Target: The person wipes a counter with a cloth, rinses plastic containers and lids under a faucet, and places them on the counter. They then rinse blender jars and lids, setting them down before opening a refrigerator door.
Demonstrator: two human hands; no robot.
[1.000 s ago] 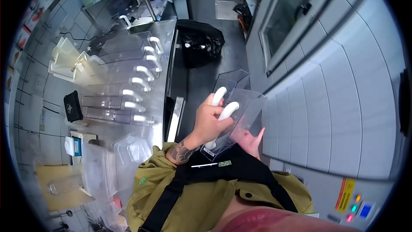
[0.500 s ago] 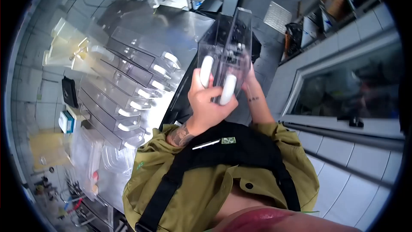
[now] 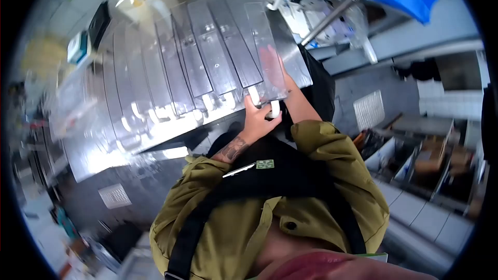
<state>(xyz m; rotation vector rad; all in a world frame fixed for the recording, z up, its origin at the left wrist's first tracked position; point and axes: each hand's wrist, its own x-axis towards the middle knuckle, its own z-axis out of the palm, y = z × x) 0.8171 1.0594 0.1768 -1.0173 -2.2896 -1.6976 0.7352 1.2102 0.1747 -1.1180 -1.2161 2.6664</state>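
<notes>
The left hand (image 3: 261, 118) gripped two white handles (image 3: 275, 109); their clear bins (image 3: 256, 26) stretched lengthwise away over the worktop (image 3: 93, 156), the right hand (image 3: 274, 65) spread alongside.

Two long, narrow, clear bins are spanning the space around twelve o'clock of the view. The first bin (image 3: 239, 52) is pointing toward eleven o'clock, its curved white handle (image 3: 253, 95) sitting at the five o'clock end. The second bin (image 3: 259, 33) is standing at its three o'clock, pointing just short of twelve, its white handle (image 3: 275, 109) being gripped.
</notes>
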